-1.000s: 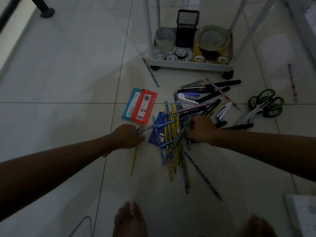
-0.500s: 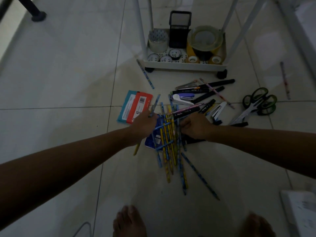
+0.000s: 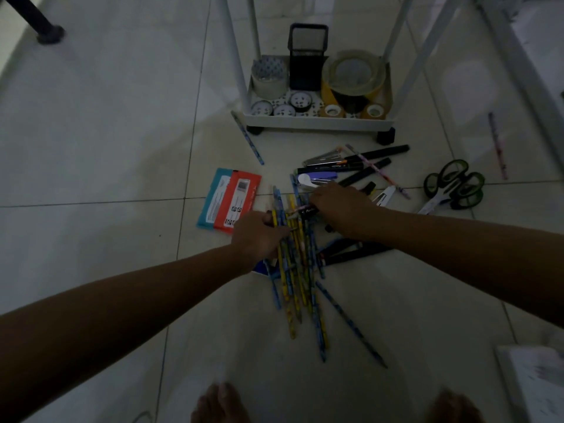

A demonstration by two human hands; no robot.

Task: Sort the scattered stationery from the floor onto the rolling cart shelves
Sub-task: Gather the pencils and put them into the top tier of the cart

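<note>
Both hands have slid together, left hand (image 3: 259,236) and right hand (image 3: 338,206) clenched on light, roll-prone pencils (image 3: 293,270); grab mid-bundle.

Yellow and blue patterned pencils (image 3: 293,270) lie mid-frame, beside a teal packet (image 3: 210,198) and a red one (image 3: 236,203), with green-handled scissors (image 3: 454,186) right, black markers (image 3: 375,154), white cart (image 3: 320,120) above.

Dim light falls on a floor (image 3: 91,148) of large pale glossy tiles with thin dark grout lines, a black furniture leg (image 3: 36,22) standing at the upper left corner.
</note>
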